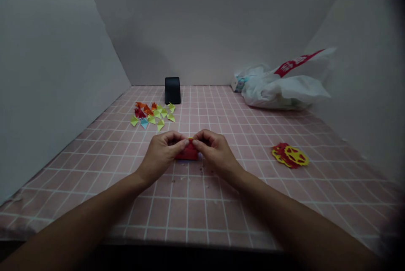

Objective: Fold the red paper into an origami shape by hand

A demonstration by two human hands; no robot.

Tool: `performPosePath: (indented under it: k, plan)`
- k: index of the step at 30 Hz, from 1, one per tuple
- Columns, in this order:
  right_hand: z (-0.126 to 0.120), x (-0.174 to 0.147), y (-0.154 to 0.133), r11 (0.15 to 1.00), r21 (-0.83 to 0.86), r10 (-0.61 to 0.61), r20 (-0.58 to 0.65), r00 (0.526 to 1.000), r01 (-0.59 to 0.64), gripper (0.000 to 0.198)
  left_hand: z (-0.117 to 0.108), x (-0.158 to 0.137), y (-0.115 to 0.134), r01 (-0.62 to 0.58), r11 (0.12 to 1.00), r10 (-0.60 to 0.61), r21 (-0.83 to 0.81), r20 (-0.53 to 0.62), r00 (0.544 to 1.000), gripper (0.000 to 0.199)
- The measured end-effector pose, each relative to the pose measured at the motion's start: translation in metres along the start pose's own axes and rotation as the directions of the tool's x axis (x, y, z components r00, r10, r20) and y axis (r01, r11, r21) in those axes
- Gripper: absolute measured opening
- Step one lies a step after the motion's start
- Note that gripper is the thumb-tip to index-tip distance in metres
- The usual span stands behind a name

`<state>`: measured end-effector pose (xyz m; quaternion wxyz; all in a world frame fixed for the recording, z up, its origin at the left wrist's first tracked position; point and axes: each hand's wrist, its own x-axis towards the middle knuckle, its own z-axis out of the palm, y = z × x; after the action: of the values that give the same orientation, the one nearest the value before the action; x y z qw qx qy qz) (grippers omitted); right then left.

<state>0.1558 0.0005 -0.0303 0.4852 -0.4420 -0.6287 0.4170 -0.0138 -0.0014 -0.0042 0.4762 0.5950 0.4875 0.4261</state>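
Between my two hands, over the middle of the table, is a flat red piece (189,152) with a thin strip of yellow at its top edge. Whether it is felt, foam or paper I cannot make out. My left hand (164,148) pinches its upper left part between thumb and fingers. Opposite, the thumb and fingers of my right hand (215,146) grip the upper right corner. A sliver of purple shows beneath the red piece. Small scraps lie on the cloth just in front of the hands.
Several folded paper pieces (151,119) in yellow, orange, red and blue lie at the back left. Behind them stands a black phone (172,90). Red and yellow round cutouts (296,156), one with a star, lie at the right. A white plastic bag (284,89) sits back right.
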Motion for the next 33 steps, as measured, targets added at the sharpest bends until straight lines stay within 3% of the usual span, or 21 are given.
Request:
performPosePath:
  k: [12, 19, 26, 33]
  plan:
    - [-0.0028, -0.0001, -0.0076, 0.986, -0.100, -0.133, -0.011, 0.991, 0.131, 0.016, 0.0031, -0.0037, -0.0009, -0.049, 0.999, 0.048, 0.006, 0.018, 0.999, 0.012]
    - [-0.0035, 0.0001, -0.0066, 0.996, -0.068, -0.054, -0.024, 0.998, 0.052, 0.014, 0.0018, -0.0018, 0.0010, -0.025, 0.999, 0.025, -0.024, 0.011, 1.000, 0.011]
    - [-0.0029, 0.0000, -0.0052, 0.997, -0.063, -0.054, -0.032, 0.998, 0.052, 0.015, 0.0030, -0.0011, -0.0055, -0.077, 0.996, 0.077, -0.047, -0.002, 0.997, 0.011]
    - [-0.0009, -0.0006, -0.0051, 0.998, -0.034, -0.053, -0.033, 0.998, 0.052, 0.016, 0.0041, -0.0014, -0.0065, -0.051, 0.988, 0.051, -0.145, -0.001, 0.999, 0.015]
